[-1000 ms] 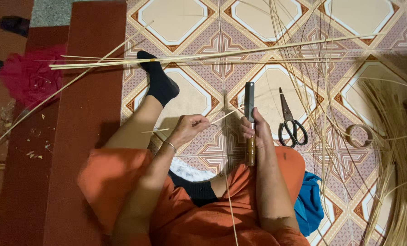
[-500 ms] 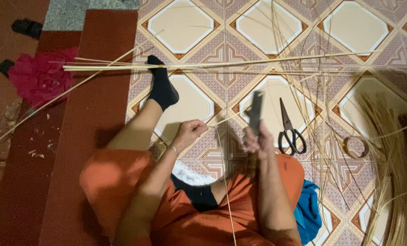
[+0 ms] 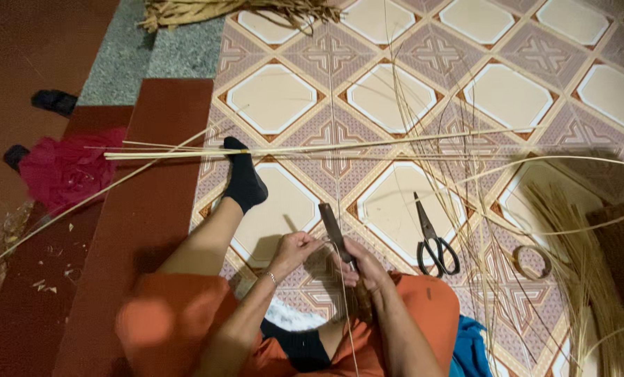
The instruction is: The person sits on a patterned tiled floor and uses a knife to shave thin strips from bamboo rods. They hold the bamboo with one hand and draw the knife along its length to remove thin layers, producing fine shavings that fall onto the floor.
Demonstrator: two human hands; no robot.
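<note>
Patterned floor tiles (image 3: pixel 270 98) in cream and maroon, with a dark red mat (image 3: pixel 137 230) running down one side, and someone in orange clothes sitting right on the floor with one leg stretched out in a black sock (image 3: pixel 242 183). Right hand (image 3: pixel 365 267) is clenched around the handle of a knife (image 3: pixel 334 232), blade pointing up and away from the body. Left hand (image 3: pixel 294 250) is just beside it, fingers pinching a thin pale strip (image 3: pixel 345 307) that runs down from the blade over the lap. Black scissors (image 3: pixel 434 241) lie on the tiles near the right hand, and a small coil of strip (image 3: pixel 532 261) sits a bit further out. A bundle of long canes (image 3: pixel 312 149) lies across the floor past the foot, and loose pale fibres (image 3: pixel 591 279) pile up on the right side
</note>
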